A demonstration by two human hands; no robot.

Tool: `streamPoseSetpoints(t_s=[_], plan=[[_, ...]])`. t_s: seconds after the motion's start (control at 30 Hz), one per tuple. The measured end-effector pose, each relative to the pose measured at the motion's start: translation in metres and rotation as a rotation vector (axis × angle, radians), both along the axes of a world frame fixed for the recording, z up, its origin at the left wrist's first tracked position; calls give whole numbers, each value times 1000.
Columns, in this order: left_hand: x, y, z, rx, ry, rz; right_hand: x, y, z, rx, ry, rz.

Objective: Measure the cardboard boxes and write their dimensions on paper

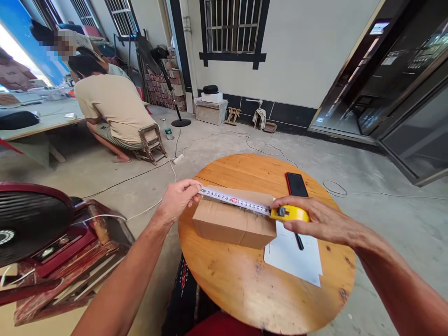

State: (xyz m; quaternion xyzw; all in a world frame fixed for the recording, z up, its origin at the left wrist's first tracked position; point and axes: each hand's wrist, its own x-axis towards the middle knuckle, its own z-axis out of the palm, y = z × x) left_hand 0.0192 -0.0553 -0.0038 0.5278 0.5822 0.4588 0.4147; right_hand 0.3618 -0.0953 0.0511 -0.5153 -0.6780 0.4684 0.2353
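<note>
Mid-frame, the left hand (182,198) is pinching the tape blade (224,197), the right hand (320,221) clasping its case (297,213); tautness should be helping.

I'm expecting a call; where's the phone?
In the head view, the phone lies on the round table, toward its back right edge, beyond the yellow tape measure.

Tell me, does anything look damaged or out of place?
Nothing looks spilled by the yellow tape measure or cardboard box. The wooden stand under the red-rimmed fan has worn, patchy paint, and a white cable lies untidily looped on the floor beside the round table.
</note>
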Motion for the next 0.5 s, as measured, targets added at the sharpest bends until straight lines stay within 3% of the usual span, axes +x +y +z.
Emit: streamPoseSetpoints(t_s=[0.33,0.5], plan=[[3,16,-27,27,147,26,17,29,-10,101,-93,30],[2,13,-32,64,243,51,23,30,-6,101,-14,-54]])
